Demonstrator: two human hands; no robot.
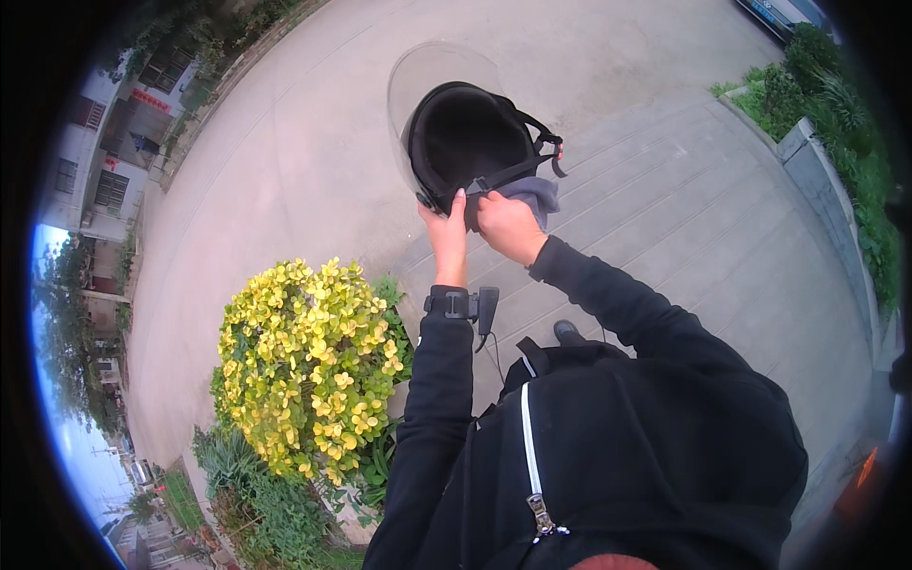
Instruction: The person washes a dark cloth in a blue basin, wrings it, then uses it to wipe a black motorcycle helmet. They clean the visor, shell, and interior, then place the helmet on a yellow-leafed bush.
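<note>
My left hand (447, 231) grips the rim of a black helmet (470, 135), thumb on the inner edge near the strap. The helmet's dark hollow faces me. Its clear visor (400, 92) curves out on the upper left. A black chin strap (527, 167) with a buckle and a bit of red hangs along the right side. Bunched in my right hand (506, 221) is a grey-purple cloth (534, 192), pressed to the helmet's lower edge beside my left hand. Part of the cloth lies hidden behind the fingers.
A yellow-green leafy shrub (306, 370) grows close by my left forearm. Ridged concrete paving (677, 206) lies under me. A low stone wall (830, 171) with plants borders the right side; a parked car (780, 14) stands at the top right. Buildings (107, 149) line the far left.
</note>
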